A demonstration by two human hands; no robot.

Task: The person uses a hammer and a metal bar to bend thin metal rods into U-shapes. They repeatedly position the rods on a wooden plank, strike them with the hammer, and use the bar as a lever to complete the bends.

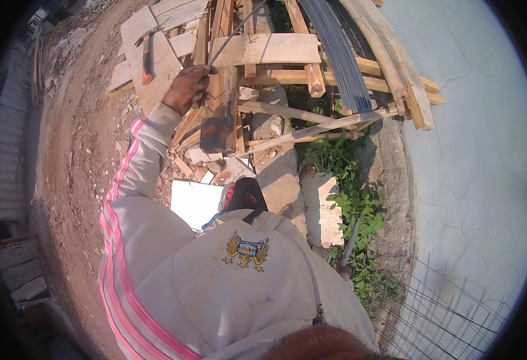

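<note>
My left hand [186, 90] is closed round a thin steel rod [236, 31], above the end of a wooden beam bench. The rod slants up and to the right, past a pale plank [266, 49]. Just below the hand, the near end of the bench carries a dark-stained block [217, 133]. A claw hammer [147, 57] with an orange and black handle lies on a board left of that hand. Low on the right, my right hand [345, 272] is mostly hidden by my jacket, at the lower end of a grey pipe-like bar [352, 241]; its fingers cannot be made out.
A bundle of straight steel rods [338, 54] rests across timber supports [335, 123]. Green plants [359, 219] grow beside a pale blue wall [473, 150]. Wire-like bar mesh [449, 306] stands at the lower right. Rubble and a white panel [194, 203] lie before me.
</note>
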